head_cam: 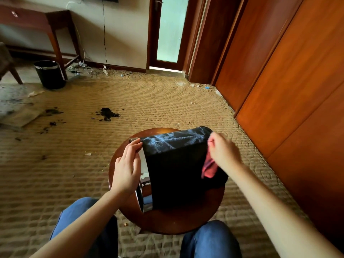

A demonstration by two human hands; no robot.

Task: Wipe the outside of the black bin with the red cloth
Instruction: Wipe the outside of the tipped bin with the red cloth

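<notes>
1. The black bin lies on its side on a small round wooden table. Its silver-rimmed mouth points to the person's left and its closed base to the right.
2. The left hand rests on the silver rim band at the mouth. Its fingers lie nearly straight along the band, touching it rather than curled round it.
3. The right hand is at the base end of the bin, its fingers bunched tight on the red cloth. The cloth hangs below the hand against the bin's dark side wall.
4. Both forearms reach in from the bottom edge. Knees in blue jeans sit on either side of the table, close to its near edge.
5. A patterned tan carpet covers the floor, with a dark patch of spilled debris well ahead of the table and smaller specks to its left.
6. A second black bin stands upright far to the left, beside the leg of a wooden desk against the wall.
7. Tangled cables lie at the foot of the wall near that desk.
8. A frosted glass door stands at the far end, and orange-brown wooden panels run along the right side, near the right arm.
</notes>
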